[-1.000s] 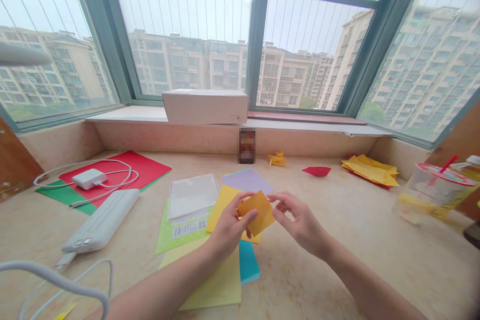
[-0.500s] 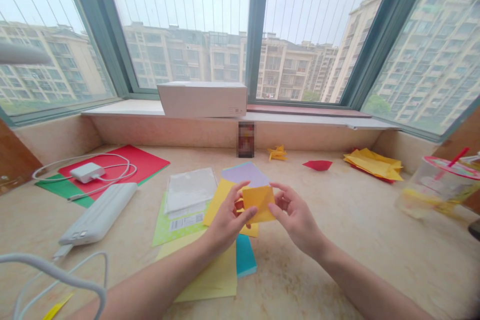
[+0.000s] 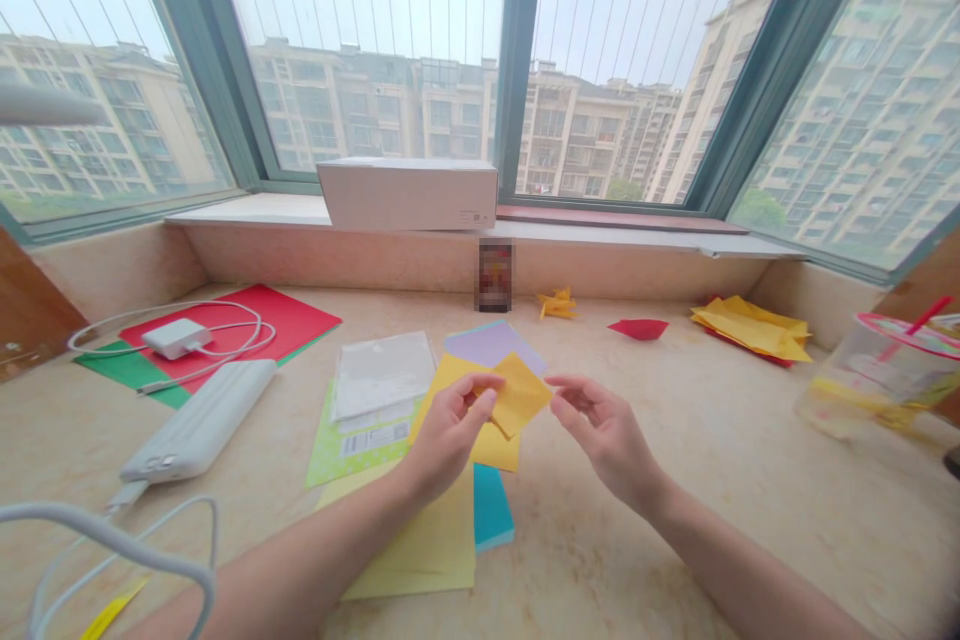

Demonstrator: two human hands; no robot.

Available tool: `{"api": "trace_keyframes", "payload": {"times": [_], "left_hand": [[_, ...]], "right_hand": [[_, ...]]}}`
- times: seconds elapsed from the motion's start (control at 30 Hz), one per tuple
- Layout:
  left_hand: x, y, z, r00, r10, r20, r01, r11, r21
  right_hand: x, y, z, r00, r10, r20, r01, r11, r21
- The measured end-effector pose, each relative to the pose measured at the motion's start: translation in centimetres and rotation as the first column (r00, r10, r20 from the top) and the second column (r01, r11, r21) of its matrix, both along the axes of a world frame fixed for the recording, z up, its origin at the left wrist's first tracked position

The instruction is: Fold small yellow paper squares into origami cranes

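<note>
My left hand [image 3: 454,425] pinches a folded square of yellow origami paper [image 3: 521,395] between thumb and fingers, above the sheets on the table. The folded paper is turned with its corners like a diamond. Close to its right corner is my right hand [image 3: 604,430], with thumb and index finger slightly apart; whether the tips brush the corner is hard to see. Beneath lie flat yellow sheets [image 3: 499,448], a lavender sheet [image 3: 495,345], a pale yellow sheet [image 3: 420,550] and a blue paper stack [image 3: 493,510].
A power bank [image 3: 202,420] and a charger [image 3: 176,338] with cables lie left by red paper [image 3: 300,325]. Toward the back are a yellow folded figure [image 3: 556,304], a red folded piece [image 3: 639,329] and yellow papers [image 3: 750,325]. A plastic cup [image 3: 855,380] stands right.
The folded yellow paper has turned from squared-up to diamond-wise in my left hand. My right hand has loosened from its right side and shifted slightly right.
</note>
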State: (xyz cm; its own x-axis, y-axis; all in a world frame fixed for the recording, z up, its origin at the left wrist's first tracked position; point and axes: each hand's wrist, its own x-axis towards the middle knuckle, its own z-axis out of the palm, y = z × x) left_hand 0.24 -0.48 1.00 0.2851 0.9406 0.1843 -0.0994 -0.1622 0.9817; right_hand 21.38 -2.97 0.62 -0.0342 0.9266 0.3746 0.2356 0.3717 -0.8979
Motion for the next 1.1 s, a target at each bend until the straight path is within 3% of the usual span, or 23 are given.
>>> {"api": "trace_keyframes", "payload": {"times": [0.13,0.3,0.57,0.77,0.93,1.03,1.1], "left_hand": [[0.2,0.2,-0.2,0.996,-0.002,-0.090,0.005,1.000,0.030],[0.5,-0.2,-0.6,0.991,-0.128,-0.034,0.127,0.992,-0.024],[0.5,-0.3,-0.9,0.993,-0.118,0.011,0.118,0.993,0.009],[0.5,-0.3,-1.2,0.993,-0.114,-0.021,0.115,0.991,0.063],[0.5,-0.1,-1.2,0.997,-0.059,-0.041,0.064,0.992,0.108],[0.5,-0.3,-1.0,0.997,-0.076,-0.008,0.077,0.991,0.106],[0.5,-0.4,-0.9,0.994,-0.102,0.029,0.099,0.989,0.107]], "right_hand": [[1.2,0.0,0.8,0.989,0.002,0.150,-0.019,0.994,0.107],[1.3,0.0,0.6,0.983,0.090,0.159,-0.100,0.994,0.054],[0.7,0.0,-0.2,0.977,0.061,0.204,-0.066,0.998,0.018],[0.6,-0.2,0.1,0.961,0.037,0.273,-0.076,0.988,0.134],[0.4,-0.4,0.4,0.954,0.106,0.282,-0.152,0.978,0.146],[0.5,-0.4,0.4,0.972,0.062,0.227,-0.088,0.990,0.107],[0.7,-0.2,0.5,0.992,0.040,0.120,-0.040,0.999,-0.003]]}}
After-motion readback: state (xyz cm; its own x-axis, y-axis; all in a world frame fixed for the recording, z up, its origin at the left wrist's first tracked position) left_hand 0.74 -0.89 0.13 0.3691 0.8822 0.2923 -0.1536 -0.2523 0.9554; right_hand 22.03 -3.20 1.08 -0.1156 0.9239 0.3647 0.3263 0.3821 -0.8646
